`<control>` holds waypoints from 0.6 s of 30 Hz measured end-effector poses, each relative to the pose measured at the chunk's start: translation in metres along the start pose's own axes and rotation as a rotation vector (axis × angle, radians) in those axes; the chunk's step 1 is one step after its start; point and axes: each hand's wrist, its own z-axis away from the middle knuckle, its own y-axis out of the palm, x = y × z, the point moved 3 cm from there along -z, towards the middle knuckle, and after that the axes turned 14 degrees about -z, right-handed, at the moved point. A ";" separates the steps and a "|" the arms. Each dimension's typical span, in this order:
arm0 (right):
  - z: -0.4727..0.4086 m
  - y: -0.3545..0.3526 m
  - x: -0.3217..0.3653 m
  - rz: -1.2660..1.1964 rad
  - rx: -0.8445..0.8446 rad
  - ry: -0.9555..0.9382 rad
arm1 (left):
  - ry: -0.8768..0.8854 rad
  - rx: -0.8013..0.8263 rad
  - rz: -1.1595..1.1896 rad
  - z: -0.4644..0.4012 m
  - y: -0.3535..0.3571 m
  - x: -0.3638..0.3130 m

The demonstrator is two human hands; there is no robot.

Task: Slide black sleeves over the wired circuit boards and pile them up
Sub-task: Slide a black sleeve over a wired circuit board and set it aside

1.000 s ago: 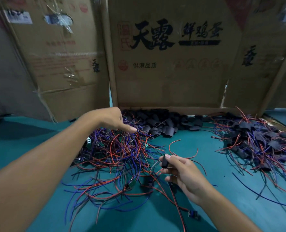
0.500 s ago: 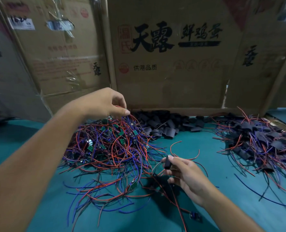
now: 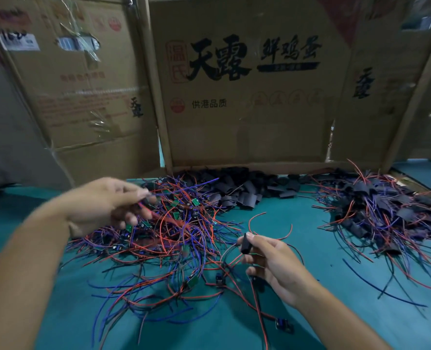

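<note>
My right thumb and forefinger pinch a short black sleeve (image 3: 245, 243), held nearly upright with its long axis tilting a little leftward at the top — the other fingers of my right hand (image 3: 272, 263) curl loosely beneath it, and thin red and black wires loop out around them. That forearm comes in from the lower right, the hand raised just above the teal table (image 3: 297, 218).

My left hand (image 3: 103, 205) is blurred; its thumb and forefinger are drawn together on red and blue wire at the near-left edge of the tangle of wired circuit boards (image 3: 174, 223), the remaining fingers curled under. Whether a board hangs from that wire I cannot tell. The left forearm stretches in from the lower left, the hand lifted over the heap.

The tangle spreads across the middle of the table, small green boards showing among the red and blue leads. Behind it, against the foot of the cardboard box wall (image 3: 247, 109), lies a heap of loose black sleeves (image 3: 244, 190). Well to the right sits the finished pile (image 3: 386, 213) — sleeved boards lying every which way, wires fanning outward. One board with wires (image 3: 284, 325) lies alone near the bottom edge.
</note>
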 end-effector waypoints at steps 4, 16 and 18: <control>0.001 0.000 0.000 0.012 -0.006 -0.006 | -0.071 0.016 0.338 -0.005 0.041 0.050; 0.013 0.022 0.000 -0.023 0.294 -0.165 | -0.031 0.340 1.163 -0.010 0.157 0.027; 0.012 0.025 0.000 -0.018 0.302 -0.207 | -0.061 0.357 1.061 -0.009 0.172 0.026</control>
